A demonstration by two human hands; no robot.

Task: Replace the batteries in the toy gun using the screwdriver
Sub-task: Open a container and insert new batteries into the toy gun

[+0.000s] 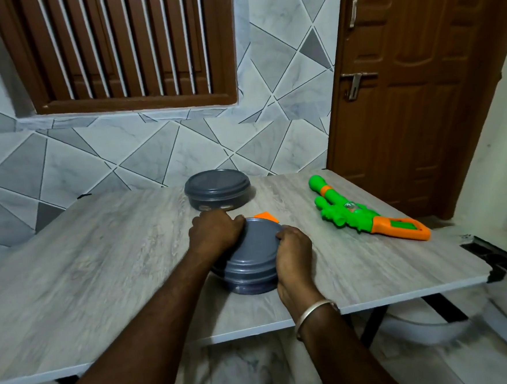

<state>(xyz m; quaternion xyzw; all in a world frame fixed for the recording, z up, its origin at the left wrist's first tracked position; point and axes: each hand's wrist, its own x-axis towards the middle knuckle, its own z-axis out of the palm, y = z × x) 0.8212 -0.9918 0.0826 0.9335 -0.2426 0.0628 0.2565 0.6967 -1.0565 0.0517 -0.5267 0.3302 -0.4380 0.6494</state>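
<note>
Head view: over the near edge of the bench [101, 262] two bare forearms are stretched forward, and a metal bangle [314, 310] is worn on the right wrist. A lidded grey tub [251, 270] is gripped from both sides. The left hand [216, 232] is laid over its left rim with the fingers curled round the lid's edge, and the right hand [294, 252] is set on its right side with the fingers hooked over the lid. Just behind the tub an orange piece [267, 216] is partly hidden; what it is cannot be told. Farther back a second tub [217, 191], also lidded, is set near the wall. The toy gun [364, 211], green and orange, is laid flat on the right part of the bench, well apart from both hands. A brown door [413, 90] is seen behind it.
</note>
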